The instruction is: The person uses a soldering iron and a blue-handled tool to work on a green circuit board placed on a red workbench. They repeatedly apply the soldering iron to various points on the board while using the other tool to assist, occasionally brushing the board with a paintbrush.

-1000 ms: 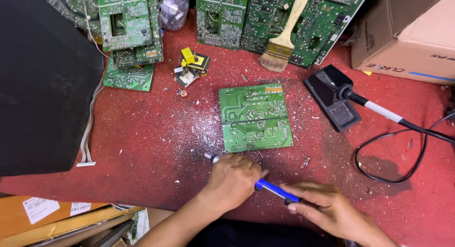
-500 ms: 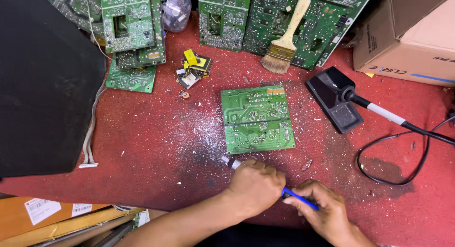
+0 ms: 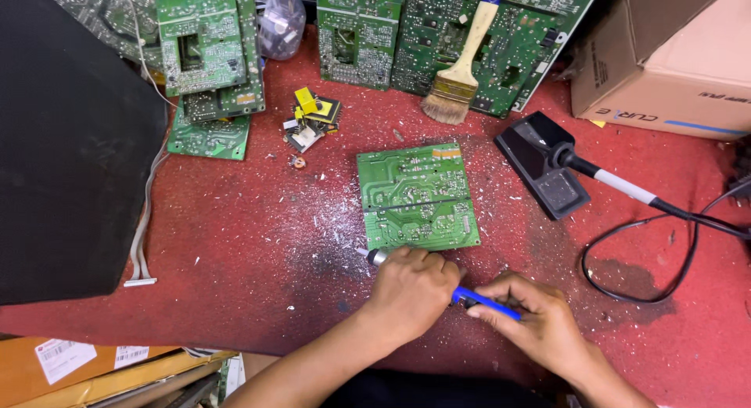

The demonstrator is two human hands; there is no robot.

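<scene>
Right now the blue-handled tool (image 3: pixel 469 297) lies across both your hands, low on the red table (image 3: pixel 235 244) and just below the near edge of the loose green circuit board (image 3: pixel 415 197). Your left hand (image 3: pixel 411 291) is curled shut around its front part, with the silvery tip (image 3: pixel 377 257) poking out to the left (whether the tip touches the table surface, I cannot tell). Your right hand (image 3: pixel 540 322) pinches the blue rear end between closed fingers.

White flecks and a dark smudge cover the table around the board. To the right sits a black soldering-iron stand (image 3: pixel 544 169) with the iron (image 3: pixel 618 185) resting in it, its black cable (image 3: pixel 626 259) looping toward you. Beyond the board, a wooden-handled brush (image 3: pixel 458 71) leans on a row of green boards (image 3: pixel 438 32). A small heap of yellow and black parts (image 3: pixel 313 118) lies to the upper left, a cardboard box (image 3: pixel 673 56) at the far right.
</scene>
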